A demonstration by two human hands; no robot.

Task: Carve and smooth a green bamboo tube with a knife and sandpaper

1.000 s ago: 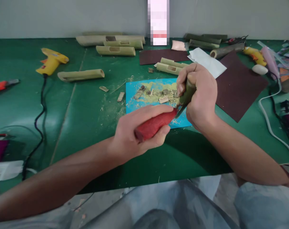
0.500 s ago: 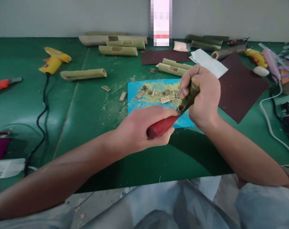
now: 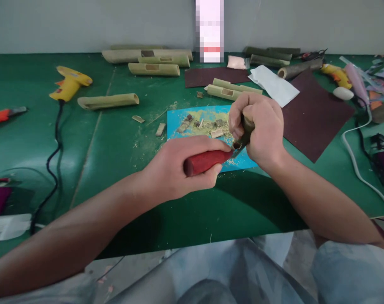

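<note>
My left hand (image 3: 175, 166) is wrapped round the thick red handle of a knife (image 3: 207, 161), its thumb near the blade end. Only a short stretch of the metal blade shows, lying against the open end of a green bamboo tube (image 3: 247, 128). That tube is gripped in my right hand (image 3: 263, 126), whose fingers cover much of it. Below both hands lies a blue sheet (image 3: 242, 164), strewn with bamboo shavings (image 3: 207, 115) and small cut chips.
Cut bamboo tubes (image 3: 153, 69) lie at the back, with another tube (image 3: 107, 101) at left. A yellow glue gun (image 3: 70, 82) stands left, near an orange-handled knife (image 3: 1, 116). Dark brown sheets (image 3: 315, 118), white paper (image 3: 274, 86) and a white cable (image 3: 353, 156) occupy the right.
Both hands have shifted slightly left, with the knife and bamboo tube. The tube looks more foreshortened, and the red handle lies flatter. The whole view has moved slightly.
</note>
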